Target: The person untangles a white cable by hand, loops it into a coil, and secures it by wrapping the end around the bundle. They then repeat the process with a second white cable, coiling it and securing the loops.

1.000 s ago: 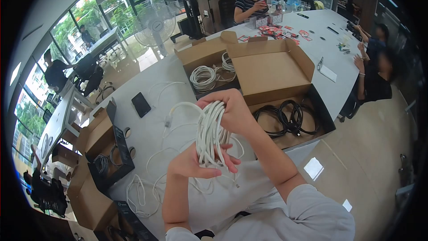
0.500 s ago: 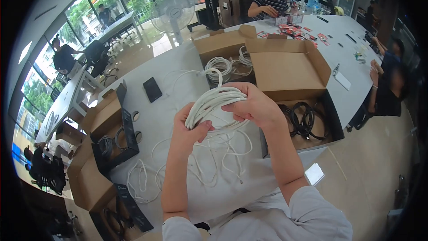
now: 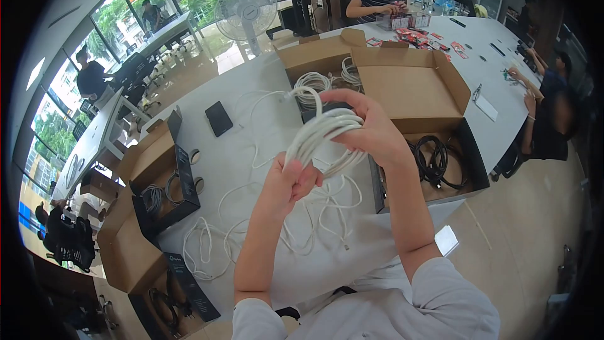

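Note:
A coiled white cable (image 3: 324,135) hangs above the table between my two hands. On the coil's lower left side, my left hand (image 3: 289,184) is wrapped round it. My right hand (image 3: 371,127) grips the right side, its fingers curved over the top near a strand that runs up from the coil. Below the hands, loose white cable (image 3: 292,233) lies in tangled loops on the white table (image 3: 242,151). More white cable stretches from the coil toward the open box at the back.
An open box of white cables (image 3: 314,85) stands behind my hands, and a box of black cables (image 3: 434,160) at right. Two smaller boxes (image 3: 165,204) (image 3: 170,296) sit at left. A black phone-like object (image 3: 219,118) lies behind them. People sit across the table and at right.
The coil and both hands have shifted slightly right, and the coil is tilted more steeply. My right hand's fingers have lifted and spread over the top of the coil.

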### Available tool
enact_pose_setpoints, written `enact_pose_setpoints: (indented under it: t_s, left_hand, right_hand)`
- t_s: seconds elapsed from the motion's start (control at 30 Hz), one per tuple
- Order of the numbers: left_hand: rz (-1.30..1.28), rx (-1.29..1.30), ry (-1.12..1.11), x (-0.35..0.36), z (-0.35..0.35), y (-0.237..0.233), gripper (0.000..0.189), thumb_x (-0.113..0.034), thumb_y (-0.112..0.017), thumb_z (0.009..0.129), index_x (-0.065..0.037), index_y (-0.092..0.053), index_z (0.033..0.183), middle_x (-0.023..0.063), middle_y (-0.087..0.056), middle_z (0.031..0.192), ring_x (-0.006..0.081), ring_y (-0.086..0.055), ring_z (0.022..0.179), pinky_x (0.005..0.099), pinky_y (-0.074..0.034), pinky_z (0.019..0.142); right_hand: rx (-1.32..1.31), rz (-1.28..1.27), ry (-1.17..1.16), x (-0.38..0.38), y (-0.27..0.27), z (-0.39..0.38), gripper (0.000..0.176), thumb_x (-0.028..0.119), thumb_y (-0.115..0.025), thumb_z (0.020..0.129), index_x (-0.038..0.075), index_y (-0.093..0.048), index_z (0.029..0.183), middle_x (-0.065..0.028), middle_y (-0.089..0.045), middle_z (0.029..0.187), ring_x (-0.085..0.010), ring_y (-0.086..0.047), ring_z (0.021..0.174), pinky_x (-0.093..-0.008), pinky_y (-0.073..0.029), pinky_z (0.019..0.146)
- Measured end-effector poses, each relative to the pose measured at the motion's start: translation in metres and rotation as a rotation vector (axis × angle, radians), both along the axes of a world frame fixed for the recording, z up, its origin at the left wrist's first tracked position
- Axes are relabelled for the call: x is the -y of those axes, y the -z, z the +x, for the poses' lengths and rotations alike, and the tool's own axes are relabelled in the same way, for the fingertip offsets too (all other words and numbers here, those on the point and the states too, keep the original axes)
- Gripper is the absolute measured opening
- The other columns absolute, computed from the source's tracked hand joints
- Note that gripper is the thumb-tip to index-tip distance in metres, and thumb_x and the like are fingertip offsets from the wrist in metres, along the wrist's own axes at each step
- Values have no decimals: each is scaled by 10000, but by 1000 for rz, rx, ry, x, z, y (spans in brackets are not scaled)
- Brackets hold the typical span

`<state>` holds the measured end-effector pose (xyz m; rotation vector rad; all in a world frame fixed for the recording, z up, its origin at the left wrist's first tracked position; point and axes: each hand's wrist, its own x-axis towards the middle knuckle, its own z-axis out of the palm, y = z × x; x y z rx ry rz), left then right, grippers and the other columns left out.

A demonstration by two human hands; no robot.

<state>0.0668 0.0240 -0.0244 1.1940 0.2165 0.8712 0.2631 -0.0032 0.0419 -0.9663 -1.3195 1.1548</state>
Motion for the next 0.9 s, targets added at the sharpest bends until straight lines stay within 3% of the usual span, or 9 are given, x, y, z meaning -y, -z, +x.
enact_pose_setpoints:
  t_s: [0.13,0.2,0.27,0.33,0.43,0.53,0.67,0.77,0.9]
  left_hand:
    - [-81,-148,-280,10,-3,-22,429,-401,-549,918,-129,-454,600,-53,-293,419,74,-266,391,320,-409,654]
    - [-105,45,-360,6,-9,-20,411,-309,-550,919,-146,-406,571,-49,-266,418,79,-245,391,318,-398,640]
    - [-193,257,-458,1,-16,-28,452,-234,-542,930,-161,-328,538,-51,-207,418,94,-200,388,315,-379,630]
    - [-204,471,-461,-12,-36,-32,451,-253,-517,942,-194,-298,552,-58,-166,434,90,-161,385,295,-387,658]
    - [-312,799,-394,-19,-64,-40,478,-280,-475,973,-187,-285,545,-62,-174,417,91,-162,376,295,-400,651]
    - [-271,922,-257,-18,-78,-46,477,-292,-457,980,-194,-278,549,-57,-169,419,85,-146,372,280,-405,661]
    - [-306,853,-259,-7,-64,-48,481,-297,-451,980,-190,-274,547,-59,-171,414,88,-149,366,288,-394,652]
    - [-350,650,-246,-3,-42,-40,469,-276,-465,970,-186,-285,547,-59,-177,408,90,-171,360,299,-390,640]
    - [-369,293,-287,3,-6,-24,432,-235,-494,946,-185,-326,551,-55,-187,401,93,-199,352,305,-384,616]
  right_hand:
    - [-117,279,-82,-2,13,-9,653,19,-708,706,76,-451,1303,-36,-573,1063,-97,-547,886,-221,-448,764]
    - [-286,370,-37,-1,14,-16,660,65,-712,735,82,-417,1326,-60,-530,1147,-127,-530,961,-245,-438,829]
    - [-298,344,64,-3,15,-18,609,118,-696,780,73,-416,1319,-75,-529,1160,-143,-536,978,-260,-439,855]
    - [-157,200,224,-10,20,-11,507,179,-660,841,48,-448,1282,-79,-569,1102,-144,-565,937,-266,-451,840]
    - [-263,9,-185,-23,36,9,405,298,-545,938,9,-488,1216,-84,-616,1003,-155,-603,880,-278,-466,831]
    - [-25,-192,-404,-31,41,5,453,381,-436,985,5,-505,1227,-107,-650,972,-171,-619,877,-319,-490,817]
    - [-116,-57,-305,-23,41,-27,615,510,-357,968,-12,-447,1279,-129,-615,1122,-200,-604,1022,-335,-475,876]
    - [-399,-101,-326,-25,36,-21,625,505,-351,971,-12,-410,1316,-130,-583,1190,-212,-583,1070,-342,-449,929]
    - [-463,45,-312,-20,38,-11,688,500,-504,909,-26,-386,1337,-106,-566,1215,-194,-555,1109,-340,-426,966]
